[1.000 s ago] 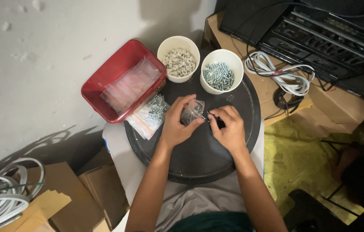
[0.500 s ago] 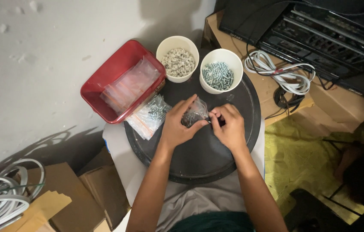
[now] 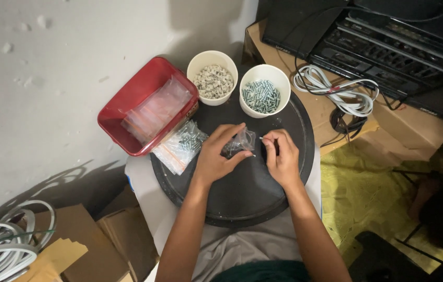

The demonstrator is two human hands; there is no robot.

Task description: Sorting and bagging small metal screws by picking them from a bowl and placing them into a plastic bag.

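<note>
head view: left hand [image 3: 220, 156] pinches a small clear bag [image 3: 239, 142] between thumb and fingers, closed on it, holding it just above the round black tray [image 3: 242, 198]. the bag mouth seems to face the right hand, hard to be sure. right hand [image 3: 281, 156] is just beside the bag, fingertips pinched shut on what looks like a small screw [image 3: 261, 139]; too small to be certain.

risks, as judgement: the screw is tiny and held by the tips only, so it could slip and roll across the tray or off its edge onto the lap. the bag is limp and thin; if the mouth folds shut the screw would miss and drop. a sharp tip could also poke through the film. the two cups stand near the hands at the tray's far rim, so a knock from a wrist could tip them.

containers: white cup of screws [image 3: 265, 96], holding a heap of bluish-silver screws, well filled. white cup of plugs [image 3: 212, 82] just left of it, touching or nearly, holding small pale pieces, kind unclear. red plastic tub [image 3: 127, 117] off the tray's left edge, with empty clear zip bags lying flat inside. filled bags [image 3: 182, 146] lie between the tub and the left hand, partly on the tray, with screws showing through.

around: white coiled cable [image 3: 336, 94] on a cardboard box [image 3: 315, 112] at right, black audio unit [image 3: 388, 47] behind it.
</note>
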